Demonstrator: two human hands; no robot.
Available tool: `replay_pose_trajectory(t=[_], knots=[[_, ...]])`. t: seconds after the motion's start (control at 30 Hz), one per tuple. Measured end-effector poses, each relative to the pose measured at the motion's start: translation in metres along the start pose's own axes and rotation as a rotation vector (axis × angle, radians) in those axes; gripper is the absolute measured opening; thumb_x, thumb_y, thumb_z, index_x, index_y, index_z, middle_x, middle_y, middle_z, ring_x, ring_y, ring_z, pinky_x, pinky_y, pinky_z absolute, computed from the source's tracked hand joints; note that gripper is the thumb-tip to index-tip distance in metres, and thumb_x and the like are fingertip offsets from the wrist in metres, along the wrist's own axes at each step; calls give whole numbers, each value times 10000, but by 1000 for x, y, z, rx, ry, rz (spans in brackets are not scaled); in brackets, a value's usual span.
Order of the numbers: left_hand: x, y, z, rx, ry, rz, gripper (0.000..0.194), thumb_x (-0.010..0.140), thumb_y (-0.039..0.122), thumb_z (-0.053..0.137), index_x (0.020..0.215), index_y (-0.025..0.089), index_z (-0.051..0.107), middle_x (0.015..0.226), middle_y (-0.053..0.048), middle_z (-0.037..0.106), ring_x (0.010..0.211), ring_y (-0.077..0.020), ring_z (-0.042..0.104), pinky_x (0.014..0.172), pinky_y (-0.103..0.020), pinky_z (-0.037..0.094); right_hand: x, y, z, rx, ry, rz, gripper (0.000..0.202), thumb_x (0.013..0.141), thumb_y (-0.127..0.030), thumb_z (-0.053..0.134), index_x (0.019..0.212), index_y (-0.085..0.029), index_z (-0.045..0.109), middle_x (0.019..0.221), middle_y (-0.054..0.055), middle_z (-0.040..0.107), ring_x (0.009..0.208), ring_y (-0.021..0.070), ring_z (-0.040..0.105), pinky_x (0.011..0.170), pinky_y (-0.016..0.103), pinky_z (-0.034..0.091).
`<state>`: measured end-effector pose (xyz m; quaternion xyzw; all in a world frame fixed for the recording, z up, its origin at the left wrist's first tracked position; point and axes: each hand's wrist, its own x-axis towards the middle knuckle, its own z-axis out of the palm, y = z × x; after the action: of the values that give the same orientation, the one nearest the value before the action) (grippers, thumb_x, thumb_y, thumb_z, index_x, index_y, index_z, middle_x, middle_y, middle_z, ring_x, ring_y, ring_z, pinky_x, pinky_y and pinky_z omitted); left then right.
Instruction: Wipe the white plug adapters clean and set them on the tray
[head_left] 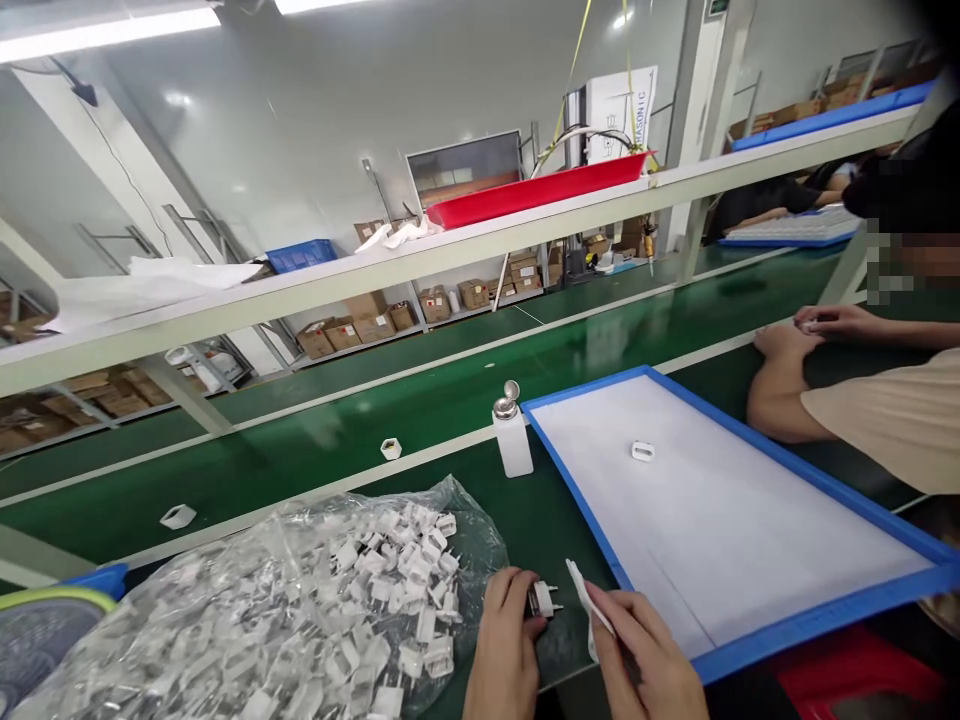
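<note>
Between the fingers and thumb of my left hand [508, 640] is a white plug adapter [543, 598], its two metal pins pointing right. My right hand [637, 650] pinches a folded white cloth [582, 590] a short way right of the pins, apart from them. Left of my hands, a clear plastic bag [476, 525] lies open, heaped with many white plug adapters [375, 590]. A blue-rimmed tray [720, 540] with a white lining is to the right, one white plug piece [643, 452] lying on it.
A white pump bottle [513, 440] with its metal lid up stands by the tray's far left corner. Two white pieces, one left [178, 516] and one nearer the middle [391, 448], lie on the green belt [300, 455]. A co-worker's hands [806, 335] are beyond the tray. A shelf [390, 262] crosses above.
</note>
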<state>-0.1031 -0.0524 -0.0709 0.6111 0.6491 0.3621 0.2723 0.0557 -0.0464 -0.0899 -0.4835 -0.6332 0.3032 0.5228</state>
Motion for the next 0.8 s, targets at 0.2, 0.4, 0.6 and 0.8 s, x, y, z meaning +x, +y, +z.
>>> replay_pose_trajectory(t=[0.2, 0.4, 0.6, 0.8], knots=[[3, -6, -7, 67, -4, 62, 477, 809, 57, 484, 1224, 186, 681, 1208, -123, 690, 1184, -267, 609, 1068, -436, 491, 17, 15, 20, -249, -271, -283, 393, 996, -126, 395, 1335, -203, 578, 1050, 86, 642, 893, 161, 707, 759, 208, 583], [4, -21, 6, 177, 75, 108, 589, 745, -38, 358, 1144, 165, 740, 1102, -133, 731, 1131, -256, 651, 985, -424, 563, 4, 31, 21, -310, -383, -456, 488, 907, -46, 416, 1344, -158, 602, 937, 98, 679, 770, 200, 708, 679, 259, 600], [7, -19, 2, 239, 80, 114, 574, 775, -23, 351, 1165, 145, 738, 1107, -148, 731, 1074, -241, 689, 896, -352, 600, -4, 34, 21, -348, -430, -473, 463, 874, -13, 437, 1263, -155, 645, 991, 115, 688, 797, 213, 696, 709, 290, 594], [15, -9, -7, 212, 86, 116, 514, 803, -8, 372, 1110, 137, 758, 987, -128, 763, 1023, -254, 683, 874, -361, 596, 2, 22, 33, -301, -402, -354, 433, 921, -74, 393, 1273, -149, 634, 1017, 130, 675, 835, 245, 697, 712, 336, 586]])
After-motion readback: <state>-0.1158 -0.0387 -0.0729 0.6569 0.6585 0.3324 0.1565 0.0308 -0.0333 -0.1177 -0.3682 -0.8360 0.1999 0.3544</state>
